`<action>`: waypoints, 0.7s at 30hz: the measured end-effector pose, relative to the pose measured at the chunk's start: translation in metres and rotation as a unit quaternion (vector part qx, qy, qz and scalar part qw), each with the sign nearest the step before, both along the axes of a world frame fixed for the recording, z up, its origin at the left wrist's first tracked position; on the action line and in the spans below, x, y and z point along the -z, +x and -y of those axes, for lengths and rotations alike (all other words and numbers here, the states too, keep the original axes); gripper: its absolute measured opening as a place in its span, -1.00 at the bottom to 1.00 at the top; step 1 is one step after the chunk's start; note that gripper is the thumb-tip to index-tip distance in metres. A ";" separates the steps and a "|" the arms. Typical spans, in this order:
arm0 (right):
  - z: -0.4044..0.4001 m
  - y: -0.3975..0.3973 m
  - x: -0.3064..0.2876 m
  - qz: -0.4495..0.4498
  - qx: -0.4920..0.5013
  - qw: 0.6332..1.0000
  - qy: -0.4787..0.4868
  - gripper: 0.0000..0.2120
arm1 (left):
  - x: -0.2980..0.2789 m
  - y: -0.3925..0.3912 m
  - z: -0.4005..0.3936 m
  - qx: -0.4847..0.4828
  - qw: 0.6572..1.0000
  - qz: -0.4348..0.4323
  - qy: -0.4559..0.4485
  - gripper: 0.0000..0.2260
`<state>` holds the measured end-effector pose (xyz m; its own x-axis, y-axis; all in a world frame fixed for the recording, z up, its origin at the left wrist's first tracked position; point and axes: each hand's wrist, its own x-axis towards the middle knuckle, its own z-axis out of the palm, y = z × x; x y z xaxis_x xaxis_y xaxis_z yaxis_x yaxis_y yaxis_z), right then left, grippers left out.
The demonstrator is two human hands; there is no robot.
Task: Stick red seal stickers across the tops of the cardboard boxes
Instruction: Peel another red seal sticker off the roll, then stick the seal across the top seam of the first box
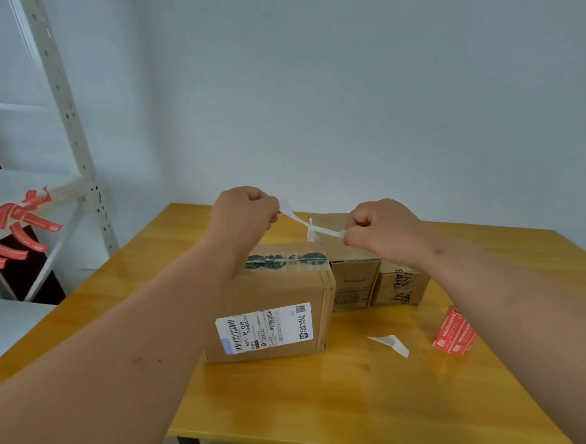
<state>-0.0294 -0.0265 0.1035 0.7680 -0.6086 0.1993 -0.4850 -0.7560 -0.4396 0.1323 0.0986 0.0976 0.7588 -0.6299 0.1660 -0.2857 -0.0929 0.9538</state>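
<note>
Both hands are closed in a pinch on one white strip (pixel 314 224) held above the big box (pixel 272 302): the left hand (pixel 245 215) grips its 10 o'clock end, the right hand (pixel 379 230) its 4 o'clock end. It looks like a sticker being parted from its backing, though no red face shows.

To do this well, I would peel slowly, keep the strip taut and flat, and lay it centred across the taped seam, pressing from the middle outward.

The sticker roll (pixel 454 332), red with small white print too fine to read, lies on the worktop (pixel 330 408) at 4 o'clock from the box. A backing scrap (pixel 391 344) lies between them.

The box's white shipping label (pixel 265 330) reads "501E- M1 A218" beside barcodes. A smaller box (pixel 402 289) at 2 o'clock shows "BAHA".
</note>
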 end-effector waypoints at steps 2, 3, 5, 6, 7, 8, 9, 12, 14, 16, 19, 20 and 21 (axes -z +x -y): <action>0.004 -0.004 0.002 -0.024 0.019 0.999 -0.013 -0.81 | 0.001 0.004 -0.002 -0.012 1.000 -0.020 -0.015 -0.87; 0.006 -0.006 0.002 -0.040 0.028 0.999 -0.021 -0.82 | 0.002 0.004 -0.003 -0.014 0.999 -0.026 -0.021 -0.88; 0.009 -0.012 0.003 -0.080 0.041 0.995 -0.047 -0.81 | 0.003 0.005 -0.004 -0.015 0.999 -0.034 -0.029 -0.89; 0.010 -0.015 0.004 -0.103 0.046 0.991 -0.067 -0.80 | 0.004 0.005 -0.004 -0.016 0.999 -0.035 -0.031 -0.89; 0.011 -0.019 0.004 -0.125 0.051 0.987 -0.087 -0.79 | 0.004 0.004 -0.004 -0.016 0.999 -0.037 -0.032 -0.89; 0.012 -0.022 0.005 -0.144 0.053 0.983 -0.103 -0.79 | 0.004 0.004 -0.004 -0.015 0.999 -0.037 -0.032 -0.89; 0.012 -0.024 0.006 -0.163 0.052 0.979 -0.115 -0.79 | 0.004 0.003 -0.003 -0.012 0.999 -0.035 -0.031 -0.89; 0.011 -0.027 0.008 -0.227 0.040 0.960 -0.156 -0.79 | 0.004 -0.001 -0.002 0.005 0.999 -0.021 -0.024 -0.90; 0.011 -0.026 0.010 -0.270 0.030 0.945 -0.181 -0.76 | 0.004 -0.003 -0.001 0.022 0.999 -0.016 -0.025 -0.91; 0.011 -0.023 0.012 -0.299 0.023 0.931 -0.209 -0.74 | 0.003 -0.004 -0.001 0.039 0.999 -0.010 -0.022 -0.90; 0.014 -0.020 0.011 -0.303 0.017 0.926 -0.223 -0.74 | 0.004 -0.004 0.001 0.058 0.998 -0.003 -0.023 -0.88; 0.014 -0.019 0.010 -0.301 0.020 0.929 -0.216 -0.69 | 0.004 -0.004 0.002 0.063 0.998 -0.002 -0.023 -0.88; 0.014 -0.018 0.009 -0.294 0.026 0.932 -0.209 -0.64 | 0.004 -0.003 0.002 0.068 0.997 -0.002 -0.024 -0.88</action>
<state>-0.0474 -0.0401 0.0945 0.7913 -0.6111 -0.0194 -0.5892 -0.7706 0.2427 0.1292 0.0967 0.0935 0.6681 -0.7180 0.1954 -0.2877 -0.0071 0.9577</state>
